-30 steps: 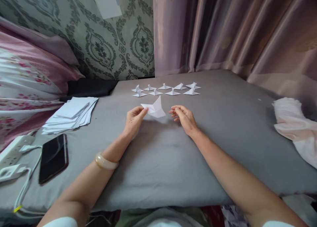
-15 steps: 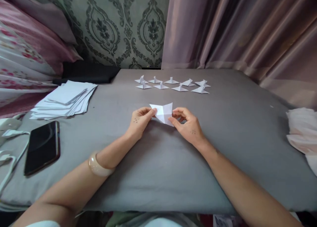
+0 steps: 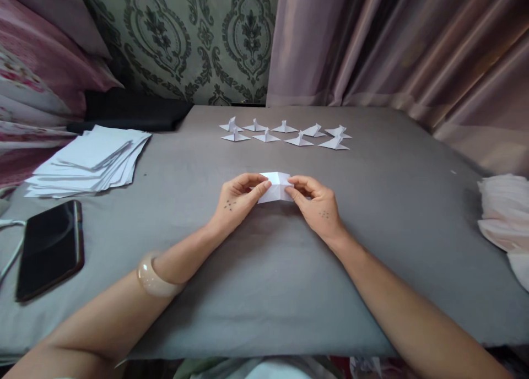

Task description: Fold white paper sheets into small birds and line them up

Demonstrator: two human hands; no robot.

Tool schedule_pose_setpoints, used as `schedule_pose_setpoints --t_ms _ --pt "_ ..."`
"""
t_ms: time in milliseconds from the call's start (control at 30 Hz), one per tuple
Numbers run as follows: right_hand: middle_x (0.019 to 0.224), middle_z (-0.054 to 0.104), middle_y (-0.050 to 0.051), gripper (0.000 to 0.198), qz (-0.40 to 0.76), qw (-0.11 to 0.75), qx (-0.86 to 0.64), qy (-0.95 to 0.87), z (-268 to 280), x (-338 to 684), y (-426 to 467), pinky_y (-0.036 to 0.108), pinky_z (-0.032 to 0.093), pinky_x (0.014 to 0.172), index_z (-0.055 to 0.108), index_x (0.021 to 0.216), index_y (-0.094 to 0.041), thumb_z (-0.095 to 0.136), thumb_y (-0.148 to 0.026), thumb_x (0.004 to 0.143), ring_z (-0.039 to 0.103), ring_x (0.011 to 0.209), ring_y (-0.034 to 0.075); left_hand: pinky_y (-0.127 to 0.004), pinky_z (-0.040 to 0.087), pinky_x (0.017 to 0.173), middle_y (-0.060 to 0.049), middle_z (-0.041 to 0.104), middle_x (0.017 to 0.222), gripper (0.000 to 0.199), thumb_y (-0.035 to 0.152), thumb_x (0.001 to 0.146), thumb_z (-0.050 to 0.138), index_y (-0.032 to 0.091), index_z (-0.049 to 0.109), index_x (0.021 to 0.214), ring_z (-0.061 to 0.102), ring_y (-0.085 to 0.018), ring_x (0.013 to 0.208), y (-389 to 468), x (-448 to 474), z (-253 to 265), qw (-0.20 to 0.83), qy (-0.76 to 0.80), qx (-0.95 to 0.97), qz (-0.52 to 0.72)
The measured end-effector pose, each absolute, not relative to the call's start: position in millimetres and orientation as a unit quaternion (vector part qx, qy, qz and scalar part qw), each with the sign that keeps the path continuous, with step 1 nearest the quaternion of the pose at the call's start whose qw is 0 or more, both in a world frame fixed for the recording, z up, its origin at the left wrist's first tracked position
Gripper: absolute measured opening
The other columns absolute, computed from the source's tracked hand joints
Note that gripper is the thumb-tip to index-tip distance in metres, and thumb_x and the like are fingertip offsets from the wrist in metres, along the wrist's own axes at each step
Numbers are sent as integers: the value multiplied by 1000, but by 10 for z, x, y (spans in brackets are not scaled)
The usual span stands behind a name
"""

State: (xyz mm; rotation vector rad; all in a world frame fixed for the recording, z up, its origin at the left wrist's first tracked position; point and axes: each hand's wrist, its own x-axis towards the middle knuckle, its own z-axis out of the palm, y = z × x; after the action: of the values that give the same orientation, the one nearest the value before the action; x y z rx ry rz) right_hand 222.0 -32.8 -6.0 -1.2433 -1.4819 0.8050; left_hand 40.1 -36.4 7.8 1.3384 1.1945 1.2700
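A small white sheet of paper (image 3: 276, 193) with crease lines is held between my two hands, over the middle of the grey-covered table. My left hand (image 3: 242, 196) pinches its left edge, thumb on top and fingers behind. On the opposite edge my right hand (image 3: 316, 202) grips it between thumb and curled fingers. The paper bends along a crease near its middle. Farther back stand several folded white paper figures (image 3: 266, 136) in two rows, each with wide flat points and a raised middle part.
At the left lies a loose stack of white paper (image 3: 88, 158), with a black phone (image 3: 50, 249) and a white cable (image 3: 13, 223) nearer me. Behind the stack is a folded black cloth (image 3: 136, 112). A pale crumpled cloth (image 3: 504, 219) rests at the right edge, and curtains (image 3: 314, 43) hang behind.
Both hands have shifted their hold on the paper and tilted it, so it looks flatter and wider. My left hand has come slightly closer to the right one. The view has turned slightly right.
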Motion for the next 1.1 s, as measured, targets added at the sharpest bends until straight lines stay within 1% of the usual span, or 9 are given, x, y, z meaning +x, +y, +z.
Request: schedule_pose_setpoints --t_ms 100,333,467,600,700,800,933,1000,1100 --pt "90 74 2 20 333 496 -519 -612 -47 2234 -333 29 52 79 71 97 -23 66 -30 79 66 80 15 -24 47 68 -5 72 91 27 40 74 75 19 73 91 62 -16 80 -351 380 63 436 491 571 493" --pt "98 75 1 18 349 509 -498 -609 -12 2212 -377 32 53 90 72 97 -24 66 -26 80 69 92 17 -28 48 77 -5 73 92 25 34 76 73 21 75 97 64 -19 87 -376 369 97 440 493 584 471" --pt "96 75 1 16 332 522 -496 -609 3 2214 -373 32 54 87 73 95 -24 66 -27 80 69 89 16 -28 48 77 -4 73 90 24 31 74 75 23 76 97 64 -18 85 -381 366 94 457 479 582 472" --pt "94 75 0 14 320 522 -505 -608 9 2226 -372 32 54 84 73 93 -25 66 -27 80 68 87 16 -27 48 70 -3 72 83 23 35 74 75 23 76 95 63 -17 76 -370 359 69 469 480 563 482" --pt "91 74 0 12 312 518 -499 -621 2 2232 -374 32 54 84 73 90 -26 65 -27 81 67 86 16 -27 47 68 -3 72 80 21 36 74 75 23 77 90 62 -17 76 -364 364 66 455 486 559 494" --pt "92 70 1 12 296 524 -468 -647 -7 2239 -367 29 52 80 73 90 -26 63 -25 83 64 85 15 -28 46 72 -3 71 85 17 34 76 73 23 77 88 61 -17 79 -355 366 74 433 474 581 500" --pt "98 62 3 11 258 532 -453 -667 3 2254 -357 28 52 76 72 89 -27 64 -25 83 61 88 14 -27 44 78 -4 65 96 12 31 76 73 24 77 85 58 -17 90 -333 347 76 356 473 630 502" --pt "99 62 3 10 251 528 -451 -675 9 2260 -356 29 51 78 72 88 -27 63 -25 84 61 89 14 -28 44 78 -3 66 93 11 31 77 72 24 76 84 58 -17 88 -329 339 74 344 476 642 493" --pt "94 67 2 8 254 518 -444 -686 12 2259 -359 32 50 82 70 87 -26 62 -26 85 62 89 16 -28 44 77 -2 68 81 13 35 79 70 23 74 83 58 -16 79 -341 342 81 366 477 644 473"
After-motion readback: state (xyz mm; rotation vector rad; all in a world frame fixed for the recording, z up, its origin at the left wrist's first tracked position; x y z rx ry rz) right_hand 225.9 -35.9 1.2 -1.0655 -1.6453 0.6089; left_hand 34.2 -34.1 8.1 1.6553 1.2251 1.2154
